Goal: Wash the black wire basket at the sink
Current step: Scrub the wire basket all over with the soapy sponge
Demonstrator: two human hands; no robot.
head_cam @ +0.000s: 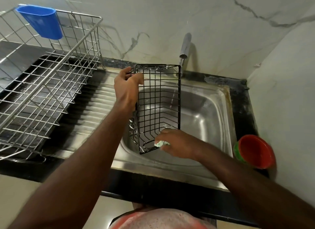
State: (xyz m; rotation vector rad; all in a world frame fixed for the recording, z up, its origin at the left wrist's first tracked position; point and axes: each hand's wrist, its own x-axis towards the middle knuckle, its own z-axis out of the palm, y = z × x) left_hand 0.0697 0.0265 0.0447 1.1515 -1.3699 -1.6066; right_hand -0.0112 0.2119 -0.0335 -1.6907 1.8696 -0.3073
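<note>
The black wire basket [158,107] is held tilted on end over the steel sink [204,112], with a thin stream from the tap [185,46] running past its right edge. The left hand [127,88] is clamped on the basket's upper left rim. The right hand [177,144], closed around a pale green sponge [161,143], presses against the basket's lower end.

No legible text, labels, brands, numbers or signs on any surface in view; none can be read on sink, rack, cup or wall.
</note>
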